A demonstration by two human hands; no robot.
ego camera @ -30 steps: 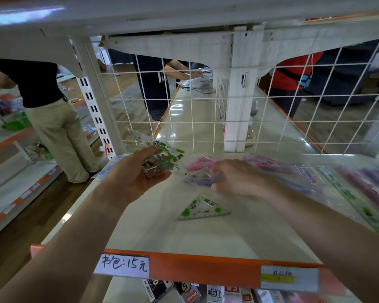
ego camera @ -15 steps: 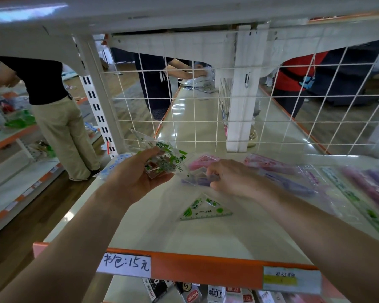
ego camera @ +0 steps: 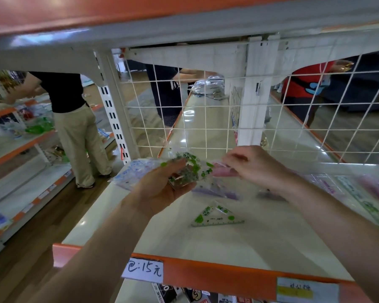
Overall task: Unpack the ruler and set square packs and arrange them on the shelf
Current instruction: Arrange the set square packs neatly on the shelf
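My left hand (ego camera: 160, 189) holds a clear pack printed with green dots (ego camera: 187, 169) over the cream shelf (ego camera: 239, 243). My right hand (ego camera: 255, 165) is raised beside it, fingers curled at the pack's right edge, and pinches something pink and clear (ego camera: 220, 171); motion blur hides what exactly. A green-dotted set square (ego camera: 217, 216) lies flat on the shelf below my hands. Purple pieces (ego camera: 217, 191) lie behind it, partly under my right wrist.
A blue-printed pack (ego camera: 136, 173) lies at the shelf's left rear. Long ruler packs (ego camera: 357, 193) lie to the right. A white wire grid (ego camera: 206, 119) backs the shelf, and the upper shelf (ego camera: 184, 33) hangs low overhead. People stand in the aisles behind and to the left.
My right hand has lifted off the purple pieces on the shelf and come up to the green pack's right edge. My left hand stays put. The camera has tilted slightly.
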